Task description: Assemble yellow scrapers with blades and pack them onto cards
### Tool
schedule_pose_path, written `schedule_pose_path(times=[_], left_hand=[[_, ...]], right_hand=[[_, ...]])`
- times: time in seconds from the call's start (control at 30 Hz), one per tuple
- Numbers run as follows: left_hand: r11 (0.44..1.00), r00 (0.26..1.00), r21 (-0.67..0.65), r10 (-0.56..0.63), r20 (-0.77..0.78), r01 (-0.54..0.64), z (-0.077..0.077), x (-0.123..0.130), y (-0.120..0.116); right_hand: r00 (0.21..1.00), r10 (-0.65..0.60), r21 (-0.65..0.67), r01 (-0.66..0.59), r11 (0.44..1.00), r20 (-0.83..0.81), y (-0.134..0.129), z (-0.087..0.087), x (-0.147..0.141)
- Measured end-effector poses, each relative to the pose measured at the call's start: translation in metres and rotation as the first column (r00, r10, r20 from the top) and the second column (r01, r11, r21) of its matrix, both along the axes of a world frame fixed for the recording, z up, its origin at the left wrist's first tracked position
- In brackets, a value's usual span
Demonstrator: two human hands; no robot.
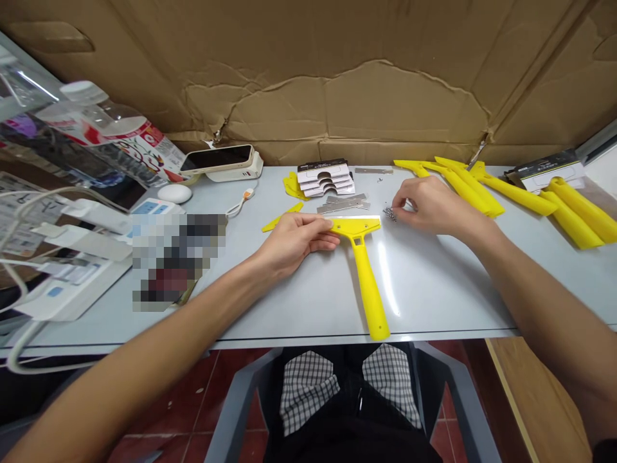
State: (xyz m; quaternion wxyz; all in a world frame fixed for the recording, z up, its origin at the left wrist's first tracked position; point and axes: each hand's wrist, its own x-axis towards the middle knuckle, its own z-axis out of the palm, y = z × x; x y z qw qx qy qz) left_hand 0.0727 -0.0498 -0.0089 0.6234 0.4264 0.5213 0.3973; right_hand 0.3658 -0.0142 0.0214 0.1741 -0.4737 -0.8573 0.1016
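Our left hand (294,241) is closed on the head of a yellow scraper (355,230), which lies on the worktop (424,283) with its handle toward us. Our right hand (429,206) curls down, fingertips (396,200) at a small heap of screws (389,214); we cannot tell if it holds any. Steel blades (343,204) lie just beyond.

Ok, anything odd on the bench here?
A small heap of loose metal screws lies directly on the white table by the right hand, in no container. The cardboard behind the table is also torn.
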Motion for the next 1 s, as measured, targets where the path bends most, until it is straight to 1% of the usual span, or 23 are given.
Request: schedule_pose_path(times=[0.1,0.17,0.23,0.3,0.4,0.5,0.8,1.0], left_hand=[[0.999,1.0,0.021,-0.025,0.015,0.025,0.0,0.008,-0.009],[0.999,0.999,0.039,-0.035,0.026,0.034,0.0,0.013,-0.014],[0.998,0.999,0.061,-0.034,0.034,0.032,0.0,0.014,-0.016],[0.996,0.999,0.077,-0.036,0.031,0.033,0.0,0.015,-0.017],[0.995,0.999,0.09,-0.052,0.011,0.051,0.0,0.014,-0.016],[0.993,0.998,0.104,-0.062,0.002,0.061,0.0,0.015,-0.016],[0.99,0.997,0.118,-0.079,-0.022,0.081,0.001,0.016,-0.017],[0.989,0.996,0.119,-0.083,-0.02,0.085,0.0,0.015,-0.016]], right_hand=[[0.984,0.117,0.047,-0.112,0.993,-0.134,-0.015,0.007,-0.019],[0.956,0.199,0.072,-0.188,0.98,-0.218,-0.024,0.005,-0.032],[0.941,0.231,0.085,-0.216,0.973,-0.246,-0.031,-0.001,-0.044],[0.943,0.225,0.106,-0.204,0.973,-0.247,-0.035,-0.009,-0.052],[0.944,0.202,0.171,-0.161,0.972,-0.26,-0.037,-0.02,-0.058],[0.943,0.191,0.218,-0.132,0.967,-0.274,-0.037,-0.026,-0.062],[0.941,0.181,0.223,-0.118,0.968,-0.285,-0.038,-0.03,-0.066],[0.945,0.161,0.195,-0.108,0.975,-0.284,-0.038,-0.03,-0.067]])
